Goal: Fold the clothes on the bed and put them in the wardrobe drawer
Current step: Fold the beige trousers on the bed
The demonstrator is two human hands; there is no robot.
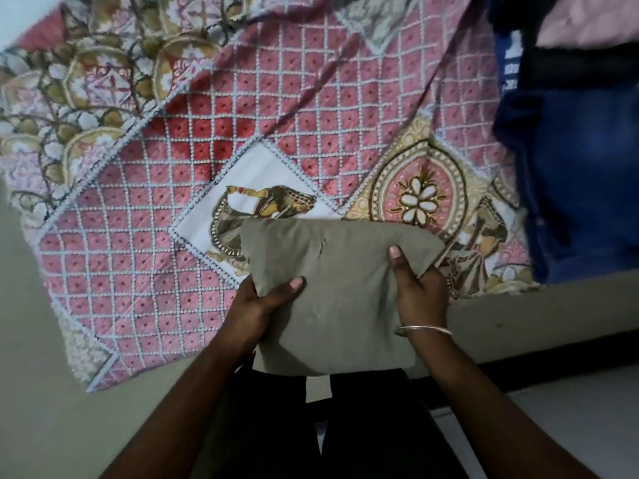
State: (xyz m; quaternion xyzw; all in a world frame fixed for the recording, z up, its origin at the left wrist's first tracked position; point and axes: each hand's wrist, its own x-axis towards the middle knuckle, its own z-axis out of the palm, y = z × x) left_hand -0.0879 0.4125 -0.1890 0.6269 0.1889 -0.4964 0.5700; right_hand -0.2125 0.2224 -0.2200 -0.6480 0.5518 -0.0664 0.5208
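The left hand (pixel 262 305) and the right hand (pixel 420 288) each grasp 1 side of the folded khaki garment (pixel 332 299) with curled fingers, just at the near edge of the bed (pixel 214 140), and I think the fold could slip open if 1 grip loosens during carrying.

Folded khaki garment (pixel 332 292), above bed edge
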